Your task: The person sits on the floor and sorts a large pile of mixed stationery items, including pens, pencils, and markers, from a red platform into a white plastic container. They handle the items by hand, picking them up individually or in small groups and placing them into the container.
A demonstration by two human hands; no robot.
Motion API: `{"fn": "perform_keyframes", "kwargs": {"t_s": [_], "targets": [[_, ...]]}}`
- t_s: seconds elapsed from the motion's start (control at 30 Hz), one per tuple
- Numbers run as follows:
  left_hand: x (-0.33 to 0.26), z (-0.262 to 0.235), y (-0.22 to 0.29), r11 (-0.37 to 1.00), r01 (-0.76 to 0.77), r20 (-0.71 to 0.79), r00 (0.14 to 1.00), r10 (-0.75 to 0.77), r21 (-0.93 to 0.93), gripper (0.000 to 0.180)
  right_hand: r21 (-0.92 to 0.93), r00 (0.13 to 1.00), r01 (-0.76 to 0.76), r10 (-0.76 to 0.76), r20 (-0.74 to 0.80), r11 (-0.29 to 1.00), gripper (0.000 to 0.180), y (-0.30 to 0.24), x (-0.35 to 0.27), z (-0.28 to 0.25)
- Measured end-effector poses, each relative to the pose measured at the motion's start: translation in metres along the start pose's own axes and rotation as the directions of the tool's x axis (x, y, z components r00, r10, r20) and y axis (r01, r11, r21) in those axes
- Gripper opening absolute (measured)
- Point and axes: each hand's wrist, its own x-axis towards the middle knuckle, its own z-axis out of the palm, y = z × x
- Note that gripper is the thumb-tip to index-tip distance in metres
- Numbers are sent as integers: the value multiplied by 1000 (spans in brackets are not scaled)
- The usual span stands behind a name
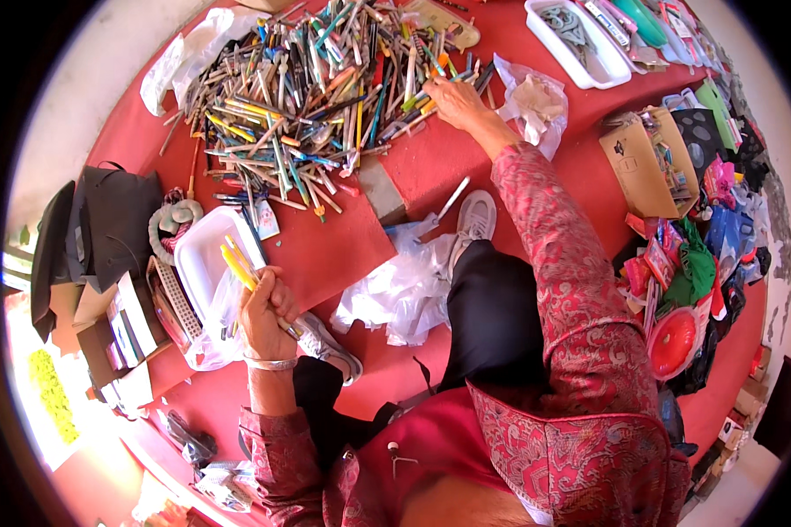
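A large heap of pens and pencils (303, 83) spreads across the red surface at the far middle. My left hand (268, 307) is closed around a few pens, and the yellow ones (239, 265) stick out above its fingers. It is beside a white plastic tray (193, 241) at the left. My right hand (460, 103) reaches to the heap's right edge. Its fingers are bent together among yellow, green and orange pens there; what lies between the fingertips is too small to make out.
Clear plastic bags (400, 290) lie between my shoes. At the right stand an opened cardboard box (637, 167), a red bowl (674, 342) and colourful packets. A white tray (593, 66) of grey items sits far right. Black bag (110, 224) and boxes stand left.
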Motion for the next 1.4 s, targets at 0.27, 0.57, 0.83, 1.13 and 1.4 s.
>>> {"fn": "perform_keyframes", "kwargs": {"t_s": [0.27,0.57,0.83,1.13,1.4], "targets": [[-7,3,1,999,13,4,1000,-12,-47,12,-11,871,65,-51,489,998,19,-54,-101,-36],[-4,5,0,1000,12,-34,999,-12,0,10,-70,991,43,-51,-120,997,14,-6,-1,8],[-5,4,-2,999,35,-9,999,-35,40,9,-212,973,71,-21,228,975,15,0,0,28],[-6,9,-3,997,10,-22,1000,-9,78,8,-21,981,-54,57,187,998,17,7,8,-27],[-2,6,-6,998,13,26,1000,-15,55,11,930,973,-162,211,95,330,22,41,24,-89]]}}
